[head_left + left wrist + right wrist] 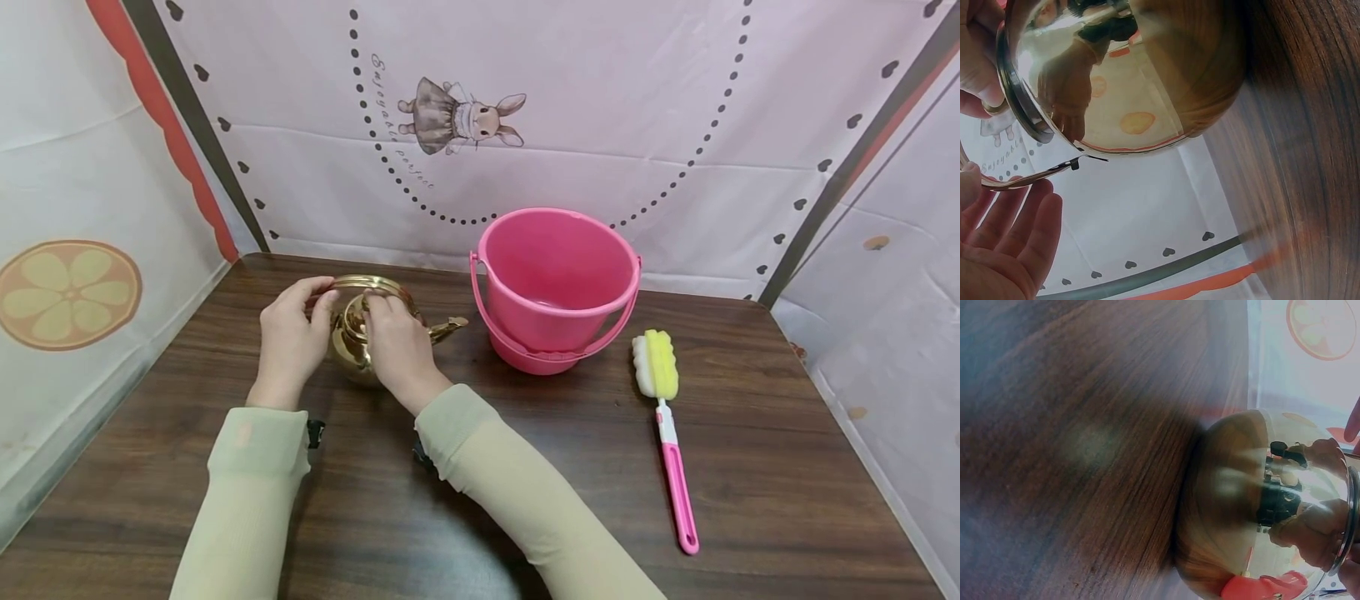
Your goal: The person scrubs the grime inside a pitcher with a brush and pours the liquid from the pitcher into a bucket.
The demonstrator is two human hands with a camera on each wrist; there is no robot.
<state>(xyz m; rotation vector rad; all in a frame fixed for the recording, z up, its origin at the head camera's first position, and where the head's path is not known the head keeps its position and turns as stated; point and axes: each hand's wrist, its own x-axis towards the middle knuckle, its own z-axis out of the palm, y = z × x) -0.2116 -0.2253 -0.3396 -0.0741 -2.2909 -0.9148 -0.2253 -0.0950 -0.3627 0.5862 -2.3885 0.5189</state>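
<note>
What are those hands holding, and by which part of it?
A gold kettle: the left hand holds its overhead handle, while the right hand pinches the small knob on its lid.

A cloth-screened booth, wider room unclear: rabbit-print sheet (570, 125) far, orange-slice-print sheet (71, 192) left, around a wood-grain table (765, 433).

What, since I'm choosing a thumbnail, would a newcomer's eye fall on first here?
Probably the bright pink bucket, standing toward the back of the dark wooden table. Next, to its left, comes the shiny gold kettle, with the left hand and right hand on it. Right of the bucket lies a pink-handled brush with a yellow-and-white head.
</note>
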